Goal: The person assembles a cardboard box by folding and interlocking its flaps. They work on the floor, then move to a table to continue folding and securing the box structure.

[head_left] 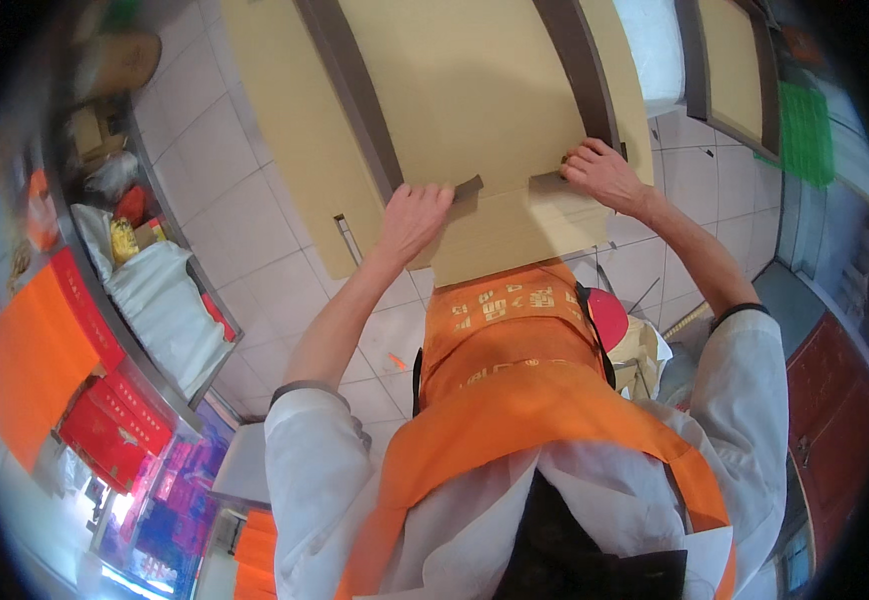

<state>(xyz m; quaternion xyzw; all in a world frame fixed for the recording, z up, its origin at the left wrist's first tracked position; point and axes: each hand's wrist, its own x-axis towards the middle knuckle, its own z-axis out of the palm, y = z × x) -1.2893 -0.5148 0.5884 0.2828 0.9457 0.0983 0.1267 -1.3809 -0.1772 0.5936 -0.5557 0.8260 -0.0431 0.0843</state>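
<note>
A large tan cardboard box (460, 120), partly folded, spreads out in front of me, with dark brown side walls (343, 85) standing along both sides. My left hand (418, 215) is closed on the near left corner of the cardboard, beside a small dark tab (468, 188). At the near right corner my right hand (607, 178) pinches the cardboard, its fingers at the lower end of the other brown wall. Between the hands, a plain near flap (520, 232) reaches toward my orange apron (515, 330). The undersides of both grips are hidden.
A shelf with white bags (170, 310) and orange sheets (35, 350) stands at the left. Pale floor tiles (205, 150) show around the box. Another tan panel with brown edges (735, 70) lies far right, near green netting (805, 135). A red round thing (608, 318) is beside my apron.
</note>
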